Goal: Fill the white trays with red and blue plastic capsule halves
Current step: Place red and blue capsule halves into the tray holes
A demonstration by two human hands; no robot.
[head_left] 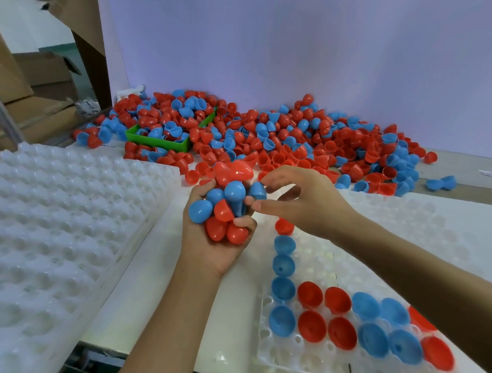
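Head view of a white counter point(180, 281) during tray filling. The left hand point(215, 235) is cupped palm-up and clamped around a handful of capsule halves point(224, 202), red and blue mixed, piled above its fingers. The right hand point(297, 202) reaches across from the right; its thumb and fingertips pinch a blue half point(257, 190) at the right edge of that handful, so the two hands are close together over the counter.

Below the right forearm lies a clear-white tray point(264, 340) with round pockets. Its two nearest rows hold open-side-up halves in the order blue, red, red, blue, blue, red. A single column runs away from the viewer along the tray's left edge: blue halves, then one red half point(284, 226) at the far end, just under the right hand. The remaining pockets in view hold nothing.

At left, a stack of white trays point(65, 222) sits dimples upward, its pockets unfilled.

Along the far wall spreads a loose heap of red and blue halves point(310, 141). A green bin point(160, 143) stands partly buried in the heap, itself holding halves of both colours. Brown cardboard boxes point(34, 75) stand at far left.
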